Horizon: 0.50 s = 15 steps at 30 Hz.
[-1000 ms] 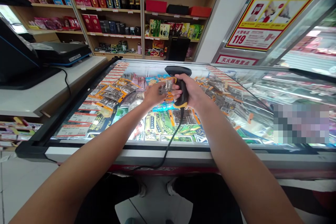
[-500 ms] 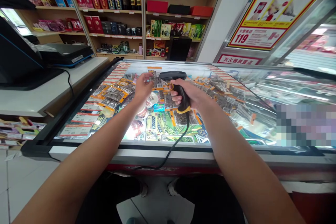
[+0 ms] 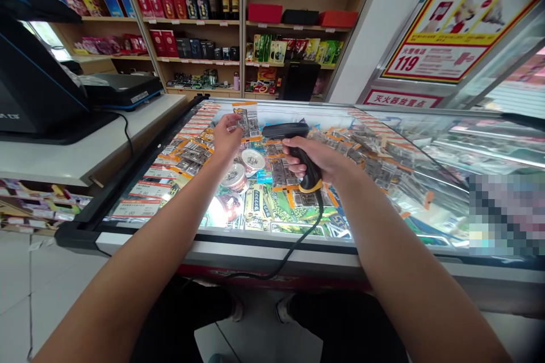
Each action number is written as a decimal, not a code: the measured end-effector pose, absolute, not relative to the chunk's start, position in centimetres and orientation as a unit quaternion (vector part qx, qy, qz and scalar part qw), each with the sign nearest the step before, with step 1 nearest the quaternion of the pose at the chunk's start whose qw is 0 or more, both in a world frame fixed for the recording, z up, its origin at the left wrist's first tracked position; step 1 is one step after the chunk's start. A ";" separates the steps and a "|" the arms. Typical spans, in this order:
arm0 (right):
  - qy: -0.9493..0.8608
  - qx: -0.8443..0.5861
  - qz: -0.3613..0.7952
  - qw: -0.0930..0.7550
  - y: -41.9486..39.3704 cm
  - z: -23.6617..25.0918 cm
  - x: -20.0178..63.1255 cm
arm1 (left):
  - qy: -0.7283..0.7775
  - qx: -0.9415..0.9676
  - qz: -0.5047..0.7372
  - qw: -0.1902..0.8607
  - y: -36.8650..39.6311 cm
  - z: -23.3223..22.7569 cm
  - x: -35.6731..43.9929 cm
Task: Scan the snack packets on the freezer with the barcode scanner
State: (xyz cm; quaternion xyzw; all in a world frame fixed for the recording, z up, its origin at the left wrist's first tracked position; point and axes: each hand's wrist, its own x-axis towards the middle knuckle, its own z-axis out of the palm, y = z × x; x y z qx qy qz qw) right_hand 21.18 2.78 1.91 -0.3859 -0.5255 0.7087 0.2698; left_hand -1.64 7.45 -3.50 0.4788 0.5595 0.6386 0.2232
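My left hand point(image 3: 229, 135) had an orange-edged packet point(image 3: 252, 120) pinched at its side, a bit above and left of center frame, print too tiny to read. My right hand point(image 3: 313, 157) was wrapped around a black scanner point(image 3: 313, 177), hiding part of the grip. Glare washed out a patch of the glass-topped case point(image 3: 255, 245), but green packets point(image 3: 280, 204) showed inside. Couldn't tell what the round lidded tubs point(image 3: 252, 160) held.

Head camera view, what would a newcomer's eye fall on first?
The scanner would likely stand out mid-picture, gripped in the right hand above a glass-topped case. To its left, the left hand holds up an orange-edged packet. At upper right, a red-and-yellow poster may catch the eye.
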 end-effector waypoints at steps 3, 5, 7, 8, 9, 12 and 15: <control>-0.511 -0.392 0.711 0.284 2.7 2.1 21.2 | 0.589 0.509 0.605 0.168 7.7 -3.3 -2.4; -0.487 -0.396 0.713 0.312 2.8 2.2 21.3 | 0.627 0.560 0.536 0.079 7.6 -3.3 -3.5; -0.462 -0.391 0.719 0.341 3.0 2.2 21.5 | 0.663 0.612 0.431 -0.017 7.2 -3.3 -4.9; -0.453 -0.387 0.721 0.354 3.1 2.2 21.6 | 0.682 0.623 0.381 -0.047 7.0 -3.3 -5.6; -0.446 -0.383 0.722 0.365 3.3 2.2 21.7 | 0.700 0.626 0.335 -0.072 6.7 -3.3 -6.1; -0.432 -0.382 0.722 0.382 3.5 2.2 21.9 | 0.733 0.615 0.256 -0.141 5.6 -3.0 -6.3; -0.422 -0.395 0.718 0.387 3.4 2.4 21.8 | 0.703 0.652 0.247 -0.140 4.4 -2.6 -4.1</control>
